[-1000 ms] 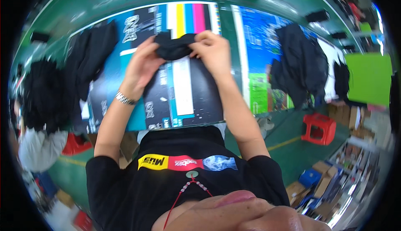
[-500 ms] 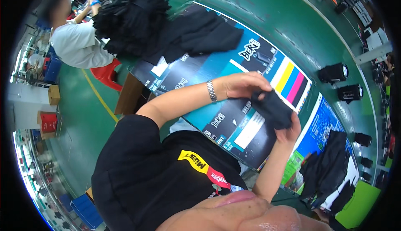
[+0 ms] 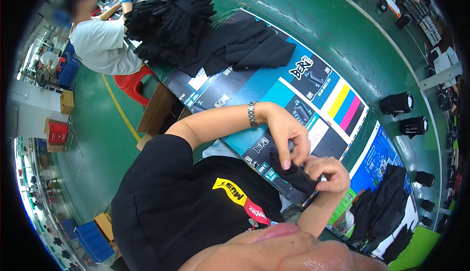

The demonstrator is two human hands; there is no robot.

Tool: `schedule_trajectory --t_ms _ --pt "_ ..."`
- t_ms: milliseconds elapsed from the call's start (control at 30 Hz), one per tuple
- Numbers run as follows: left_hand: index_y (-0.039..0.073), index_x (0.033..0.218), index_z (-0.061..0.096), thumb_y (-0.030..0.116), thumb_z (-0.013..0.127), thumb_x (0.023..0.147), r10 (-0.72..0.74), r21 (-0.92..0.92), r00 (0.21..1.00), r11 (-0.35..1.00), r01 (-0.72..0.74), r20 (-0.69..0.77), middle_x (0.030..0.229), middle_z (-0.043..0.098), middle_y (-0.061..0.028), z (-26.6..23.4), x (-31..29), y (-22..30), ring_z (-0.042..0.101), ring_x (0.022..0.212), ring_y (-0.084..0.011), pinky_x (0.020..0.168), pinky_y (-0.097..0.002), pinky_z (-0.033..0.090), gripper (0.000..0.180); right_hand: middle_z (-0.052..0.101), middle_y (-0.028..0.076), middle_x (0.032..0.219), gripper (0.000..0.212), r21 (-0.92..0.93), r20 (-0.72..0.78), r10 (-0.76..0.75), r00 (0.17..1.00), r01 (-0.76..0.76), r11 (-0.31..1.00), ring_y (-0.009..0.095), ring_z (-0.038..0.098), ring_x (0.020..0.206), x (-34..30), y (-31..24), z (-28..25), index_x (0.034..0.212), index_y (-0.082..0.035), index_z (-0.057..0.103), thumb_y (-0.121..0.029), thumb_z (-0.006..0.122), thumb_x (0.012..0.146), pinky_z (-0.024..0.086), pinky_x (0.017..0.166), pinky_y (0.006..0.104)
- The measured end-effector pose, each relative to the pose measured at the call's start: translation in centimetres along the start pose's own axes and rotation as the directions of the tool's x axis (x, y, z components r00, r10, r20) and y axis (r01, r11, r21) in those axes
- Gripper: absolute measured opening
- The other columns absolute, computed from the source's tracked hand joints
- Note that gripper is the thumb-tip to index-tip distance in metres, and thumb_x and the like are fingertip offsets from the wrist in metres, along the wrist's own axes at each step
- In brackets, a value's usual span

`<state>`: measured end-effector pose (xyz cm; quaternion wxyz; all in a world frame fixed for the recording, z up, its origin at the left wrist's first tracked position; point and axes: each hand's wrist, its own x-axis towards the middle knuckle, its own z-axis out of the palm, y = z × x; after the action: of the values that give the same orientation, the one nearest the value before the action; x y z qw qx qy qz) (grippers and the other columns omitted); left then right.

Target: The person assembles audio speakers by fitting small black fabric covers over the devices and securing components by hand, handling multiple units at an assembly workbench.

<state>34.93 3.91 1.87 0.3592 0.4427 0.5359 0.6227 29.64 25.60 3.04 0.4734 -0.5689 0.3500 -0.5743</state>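
Observation:
A small piece of black cloth (image 3: 296,177) is pinched between my two hands over the near edge of the printed table cover. My left hand (image 3: 289,136), below a metal wristwatch, has thumb and fingers closed on its upper left part. Close beside it, my right hand (image 3: 330,172) grips the cloth's right end with curled fingers. A small grey bit shows within my left fingers and a pale glint by my right thumb; what these are I cannot make out. Part of the cloth is hidden behind the fingers.
Beyond my hands lie a thick pile of black cloth pieces (image 3: 169,23) and flatter folded black cloth (image 3: 259,48). More black cloth (image 3: 379,200) lies at right. An opened cardboard box (image 3: 156,107) stands by the table. A person (image 3: 100,43) sits on a red stool (image 3: 134,82) at left.
Both hands have drawn the black cloth down toward my body and closer together. My left fingers now bend downward onto it, and the cloth looks more bunched.

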Motion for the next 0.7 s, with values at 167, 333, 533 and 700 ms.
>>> schedule_trajectory --t_ms 167,333,533,700 --pt "0.0 0.068 0.056 0.021 0.079 0.075 0.382 0.113 0.918 0.912 -0.393 0.111 0.091 0.06 -0.0154 0.5 0.8 -0.2 0.056 0.094 -0.0331 0.091 -0.0437 0.036 0.032 0.059 0.01 0.069 0.021 -0.138 -0.195 0.168 0.966 -0.196 0.971 0.027 0.058 0.065 -1.2 -2.0 1.1 0.073 0.003 0.061 -0.015 0.071 0.079 0.045 0.068 0.0351" --pt "-0.001 0.065 0.051 0.031 0.077 0.077 0.219 0.1 0.972 0.969 -0.228 0.089 0.077 0.056 -0.0125 -0.9 -0.5 0.5 0.053 0.08 -0.0294 0.079 -0.0407 0.04 0.043 0.052 0.009 0.064 0.02 -0.392 -0.151 0.293 0.944 -0.329 0.859 0.023 0.055 0.072 -1.6 -0.8 0.8 0.075 0.002 0.062 -0.014 0.073 0.077 0.04 0.092 0.0432" --pt "-0.004 0.074 0.066 0.021 0.07 0.083 0.285 0.556 0.867 0.831 -0.012 -0.408 0.075 0.063 -0.0095 -2.6 -0.6 1.8 0.059 0.075 -0.017 0.071 -0.0276 0.045 0.026 0.066 0.009 0.098 0.019 -0.36 -0.902 -0.193 0.386 -0.427 0.83 0.016 0.062 0.095 -0.9 0.8 0.8 0.101 0.001 0.062 -0.011 0.065 0.086 0.044 0.09 0.0286" --pt "-0.002 0.078 0.065 0.024 0.068 0.085 0.246 0.305 0.183 0.701 0.645 -0.952 0.063 0.053 0.0001 -4.9 -7.4 4.5 0.045 0.062 -0.0055 0.055 -0.0243 0.035 0.027 0.067 0.012 0.102 0.017 -0.383 -0.921 -0.389 0.0 -0.174 0.907 0.017 0.062 0.098 -3.6 0.4 -1.4 0.103 0.003 0.06 -0.009 0.058 0.092 0.047 0.088 0.0286"
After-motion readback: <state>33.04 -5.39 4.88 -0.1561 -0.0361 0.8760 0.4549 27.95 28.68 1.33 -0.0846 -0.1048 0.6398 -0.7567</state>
